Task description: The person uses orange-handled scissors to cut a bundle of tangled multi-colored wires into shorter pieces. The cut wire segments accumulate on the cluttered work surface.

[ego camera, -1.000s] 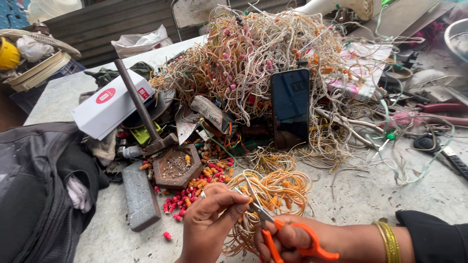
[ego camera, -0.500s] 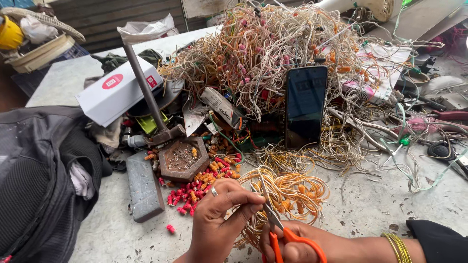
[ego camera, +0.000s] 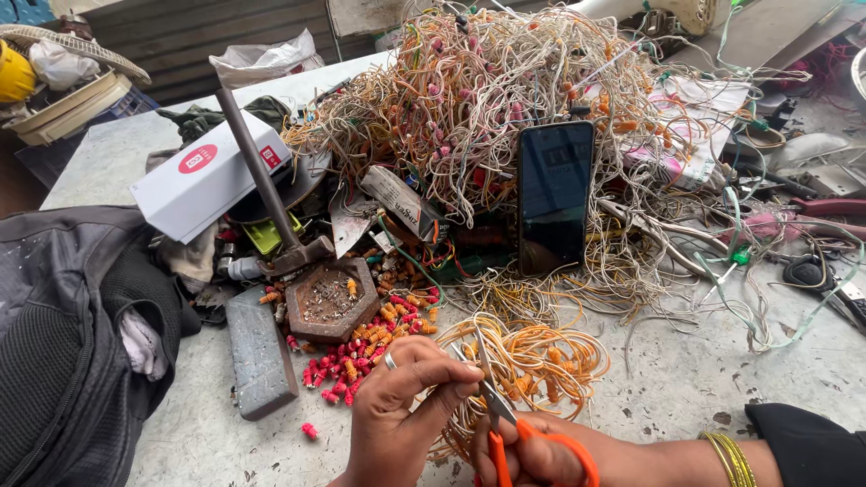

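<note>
Here, near the front edge of the table (ego camera: 686,388) | left hand (ego camera: 401,410) pinches a thin wire from the orange wire bundle (ego camera: 532,365) | right hand (ego camera: 541,455) is closed on orange-handled scissors (ego camera: 505,428), blades touching that wire | dark phone (ego camera: 552,194) leans on the big wire heap (ego camera: 487,99) behind | red connector pieces (ego camera: 361,347) lie left of the hands.

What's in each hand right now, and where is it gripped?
Right hand holds orange-handled scissors by the handle loops. Left hand pinches a thin orange wire at its fingertips, beside the blades.
</note>
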